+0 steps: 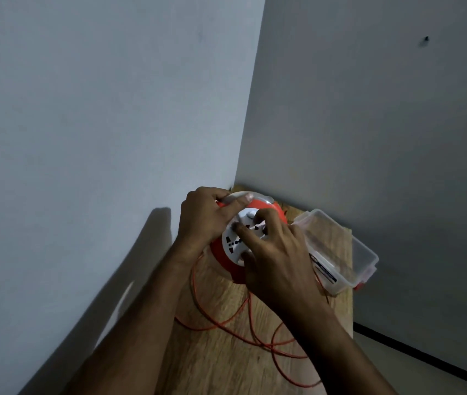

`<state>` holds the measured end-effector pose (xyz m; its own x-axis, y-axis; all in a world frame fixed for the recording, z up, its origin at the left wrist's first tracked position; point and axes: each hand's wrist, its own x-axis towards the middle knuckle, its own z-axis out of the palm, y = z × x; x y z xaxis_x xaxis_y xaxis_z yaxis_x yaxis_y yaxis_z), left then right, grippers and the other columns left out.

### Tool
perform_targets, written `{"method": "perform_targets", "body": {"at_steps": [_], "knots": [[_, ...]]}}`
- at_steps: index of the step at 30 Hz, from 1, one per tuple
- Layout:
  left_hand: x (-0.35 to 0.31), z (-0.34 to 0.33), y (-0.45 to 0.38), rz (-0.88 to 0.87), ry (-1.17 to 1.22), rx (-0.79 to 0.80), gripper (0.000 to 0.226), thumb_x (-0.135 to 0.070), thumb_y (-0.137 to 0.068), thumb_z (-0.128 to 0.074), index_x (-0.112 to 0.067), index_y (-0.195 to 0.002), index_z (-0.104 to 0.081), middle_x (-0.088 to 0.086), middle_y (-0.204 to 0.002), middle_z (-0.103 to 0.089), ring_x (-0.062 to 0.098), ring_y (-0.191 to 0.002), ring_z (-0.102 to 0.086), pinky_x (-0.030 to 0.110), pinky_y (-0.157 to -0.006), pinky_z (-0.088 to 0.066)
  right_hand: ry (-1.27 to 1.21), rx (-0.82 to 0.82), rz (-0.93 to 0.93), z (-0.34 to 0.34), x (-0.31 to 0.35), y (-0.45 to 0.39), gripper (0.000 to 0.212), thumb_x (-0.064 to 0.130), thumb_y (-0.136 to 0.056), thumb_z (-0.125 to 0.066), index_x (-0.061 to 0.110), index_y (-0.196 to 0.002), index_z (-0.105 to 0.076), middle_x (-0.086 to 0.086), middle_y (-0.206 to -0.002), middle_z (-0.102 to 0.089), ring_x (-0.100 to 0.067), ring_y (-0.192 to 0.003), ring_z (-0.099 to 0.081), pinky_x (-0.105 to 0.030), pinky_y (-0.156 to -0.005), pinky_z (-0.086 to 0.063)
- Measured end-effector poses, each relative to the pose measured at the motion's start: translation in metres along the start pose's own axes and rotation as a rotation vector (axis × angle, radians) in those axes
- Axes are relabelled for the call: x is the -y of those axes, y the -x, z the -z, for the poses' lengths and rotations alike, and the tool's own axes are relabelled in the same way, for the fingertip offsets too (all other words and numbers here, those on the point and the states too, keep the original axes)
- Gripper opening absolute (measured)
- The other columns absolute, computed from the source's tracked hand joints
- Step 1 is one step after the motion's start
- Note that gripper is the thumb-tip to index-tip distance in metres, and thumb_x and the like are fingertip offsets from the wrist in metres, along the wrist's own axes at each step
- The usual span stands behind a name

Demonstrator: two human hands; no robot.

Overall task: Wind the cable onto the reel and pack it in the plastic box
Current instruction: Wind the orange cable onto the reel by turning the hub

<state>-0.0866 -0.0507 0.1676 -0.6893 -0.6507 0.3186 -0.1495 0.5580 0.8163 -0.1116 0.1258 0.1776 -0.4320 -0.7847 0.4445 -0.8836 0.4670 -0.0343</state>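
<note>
A round orange cable reel [223,259] with a white socket face [233,240] is held tilted above the far end of a wooden table [226,363]. My left hand [206,215] grips its upper left rim, thumb lying along the edge. My right hand [275,252] sits on the white face, fingers curled round its middle part. Loose orange cable [250,323] hangs from the reel and lies in loops on the table in front of me. A clear plastic box [340,252] with red clips stands open just right of the reel.
The table is pushed into a corner between two grey walls, one close on the left [112,138], one behind [369,124]. Its right edge [351,295] drops to a pale floor with a dark skirting line [426,357].
</note>
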Motion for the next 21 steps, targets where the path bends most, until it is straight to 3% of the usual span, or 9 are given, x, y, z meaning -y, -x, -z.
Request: {"method": "perform_targets", "body": {"at_steps": [4,7,10,13,16,19,21], "knots": [[0.003,0.003,0.005,-0.019,-0.018,-0.030,0.043,-0.066,-0.084,-0.068,-0.024,-0.079,-0.077,-0.015,-0.070,-0.071,0.006,-0.065,-0.066,0.015,-0.061,-0.042,-0.091,-0.076,0.012,-0.004,-0.004,-0.003,0.070,0.047,-0.065,-0.089,0.020,-0.126,-0.069,-0.012,-0.117,-0.062,-0.029,-0.100,-0.064,-0.045,-0.078,-0.059],[0.004,0.006,0.006,-0.005,-0.023,-0.033,0.041,-0.067,-0.084,-0.067,-0.027,-0.077,-0.074,-0.015,-0.068,-0.069,0.007,-0.066,-0.067,0.019,-0.062,-0.048,-0.158,-0.152,-0.070,-0.008,0.001,-0.006,0.061,0.040,-0.067,-0.088,0.015,-0.120,-0.073,-0.011,-0.108,-0.070,-0.030,-0.089,-0.069,-0.042,-0.070,-0.062],[0.003,0.007,0.006,0.007,-0.010,-0.033,0.045,-0.068,-0.083,-0.066,-0.024,-0.079,-0.076,-0.013,-0.073,-0.074,0.007,-0.066,-0.069,0.024,-0.066,-0.057,-0.346,-0.218,-0.285,-0.011,0.013,-0.009,0.058,0.046,-0.073,-0.085,0.010,-0.116,-0.071,-0.009,-0.107,-0.075,-0.025,-0.087,-0.074,-0.034,-0.069,-0.064],[-0.002,0.006,0.008,-0.006,0.008,-0.091,0.054,-0.073,-0.080,-0.063,-0.021,-0.081,-0.079,-0.009,-0.078,-0.077,0.006,-0.068,-0.069,0.022,-0.067,-0.055,-0.600,-0.307,-0.563,-0.014,0.021,-0.015,0.058,0.052,-0.073,-0.083,0.019,-0.112,-0.056,0.002,-0.104,-0.069,-0.010,-0.087,-0.068,-0.004,-0.059,-0.051],[-0.005,0.004,0.008,-0.043,-0.030,-0.124,0.053,-0.071,-0.081,-0.065,-0.020,-0.086,-0.081,-0.008,-0.082,-0.078,0.007,-0.069,-0.068,0.016,-0.064,-0.046,-0.812,-0.356,-0.813,-0.015,0.026,-0.024,0.047,0.046,-0.077,-0.081,0.027,-0.100,-0.045,0.009,-0.099,-0.061,-0.006,-0.089,-0.063,-0.011,-0.056,-0.050],[-0.003,0.004,0.009,-0.041,-0.009,-0.101,0.055,-0.072,-0.081,-0.063,-0.020,-0.081,-0.080,-0.009,-0.076,-0.077,0.008,-0.068,-0.068,0.020,-0.062,-0.047,-0.735,-0.352,-0.753,-0.015,0.034,-0.023,0.026,0.032,-0.090,-0.074,0.029,-0.087,-0.048,0.010,-0.081,-0.063,-0.007,-0.072,-0.067,-0.023,-0.055,-0.057],[-0.001,0.008,0.007,0.009,0.033,-0.112,0.058,-0.077,-0.078,-0.059,-0.021,-0.073,-0.076,-0.009,-0.071,-0.075,0.008,-0.066,-0.068,0.029,-0.066,-0.056,-0.529,-0.400,-0.515,-0.009,0.036,-0.015,0.018,0.026,-0.091,-0.074,0.023,-0.088,-0.056,0.010,-0.080,-0.066,-0.002,-0.066,-0.063,-0.018,-0.056,-0.055]]}}
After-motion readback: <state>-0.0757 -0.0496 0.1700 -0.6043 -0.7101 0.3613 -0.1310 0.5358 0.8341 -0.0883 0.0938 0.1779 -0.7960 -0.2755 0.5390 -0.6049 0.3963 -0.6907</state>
